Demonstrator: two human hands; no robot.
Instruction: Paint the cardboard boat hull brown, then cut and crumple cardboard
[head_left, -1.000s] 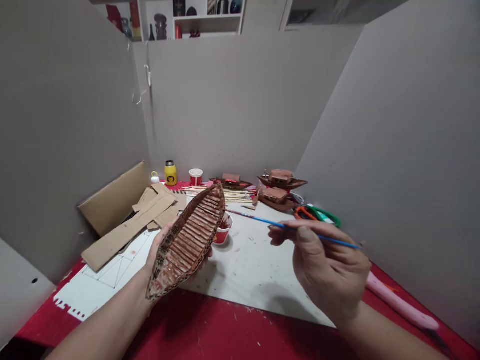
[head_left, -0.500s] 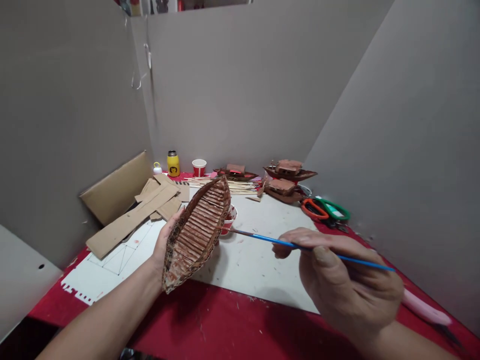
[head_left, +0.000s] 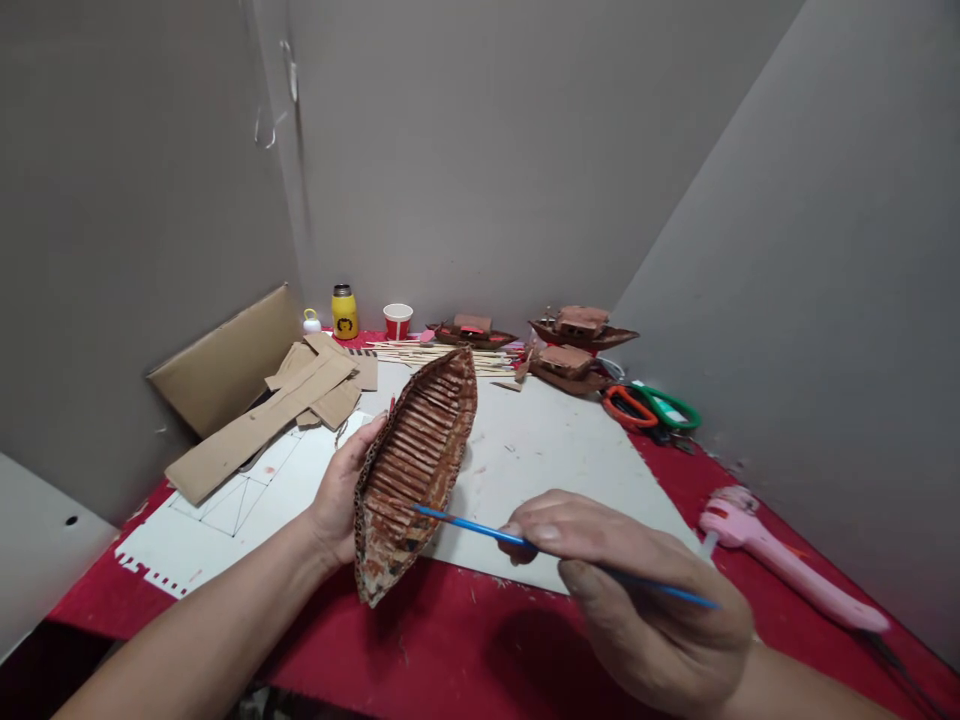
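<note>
My left hand (head_left: 346,485) grips a small cardboard model boat (head_left: 420,440) by its left side, tilted so the ribbed inside faces me. Reddish-brown paint covers most of the boat; paler patches show at its near end. Between the thumb and fingers of my right hand (head_left: 630,580) is a thin blue paintbrush (head_left: 480,528). The brush tip reaches into the lower part of the hull, over the ribs; whether it touches them I cannot tell. The fingers of my left hand behind the hull are hidden.
Cardboard strips (head_left: 262,435) lie at left over a drawn paper sheet (head_left: 214,515). Behind stand a yellow bottle (head_left: 344,315), a paper cup (head_left: 397,321) and finished model boats (head_left: 566,368). Thin sticks (head_left: 397,351) lie there too. Scissors (head_left: 630,407) and a pink glue gun (head_left: 787,565) rest at right.
The brush has moved down and left, from the hull's right edge to its lower inside. The boat has shifted slightly right and turned more upright, now hiding the paint cup behind it.
</note>
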